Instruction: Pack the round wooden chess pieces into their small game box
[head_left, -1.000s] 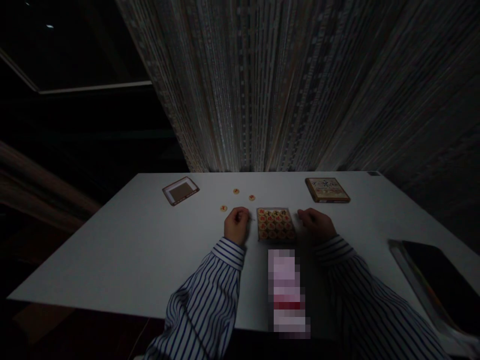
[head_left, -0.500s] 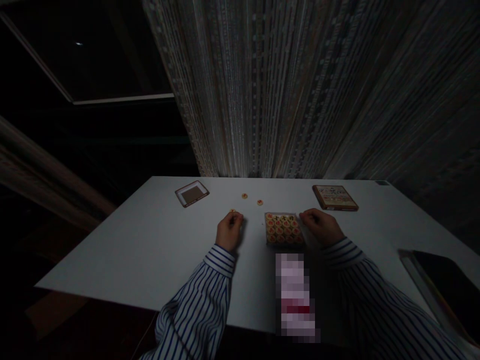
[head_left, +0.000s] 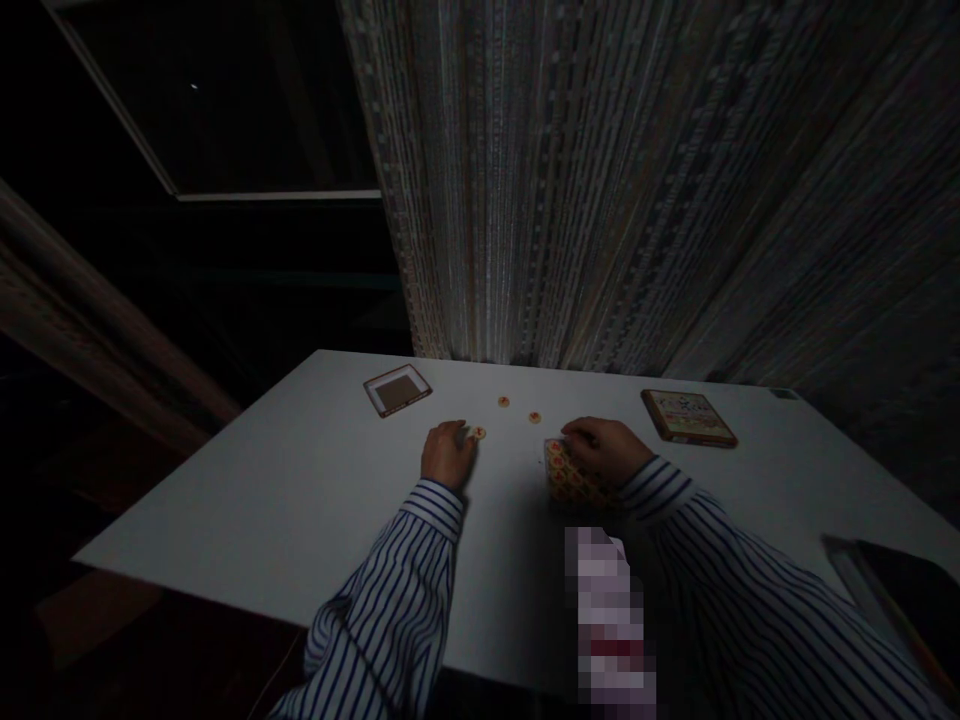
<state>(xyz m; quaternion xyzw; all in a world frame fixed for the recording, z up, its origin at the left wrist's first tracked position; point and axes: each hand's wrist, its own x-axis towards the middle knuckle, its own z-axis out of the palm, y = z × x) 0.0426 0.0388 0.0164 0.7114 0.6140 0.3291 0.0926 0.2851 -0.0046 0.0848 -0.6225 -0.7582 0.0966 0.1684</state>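
Observation:
My left hand (head_left: 448, 455) rests on the table with its thumb and fingers apart, just left of a round Chinese chess piece (head_left: 479, 433) with a red mark. Nothing shows in its grasp. Over a clear box (head_left: 548, 478) of Chinese chess pieces (head_left: 564, 478), my right hand (head_left: 611, 450) has its fingertips pinched near the far left corner. Whatever lies between those fingertips is hidden. The hand and its shadow cover much of the box. Farther back lie two more chess pieces, one (head_left: 503, 401) left of the other (head_left: 534, 417).
A shallow open tray or lid (head_left: 381, 401) lies at the back left of the white table (head_left: 285, 500). A printed flat box (head_left: 688, 418) is at the back right. Near the right edge sits a dark object (head_left: 900, 590). A blurred-out pale item (head_left: 611, 610) is at the front, and string curtains (head_left: 517, 200) hang behind.
My left hand has opened and drawn slightly left of the nearest piece. My right hand has moved left from beside the box to over it. The camera view has shifted a little.

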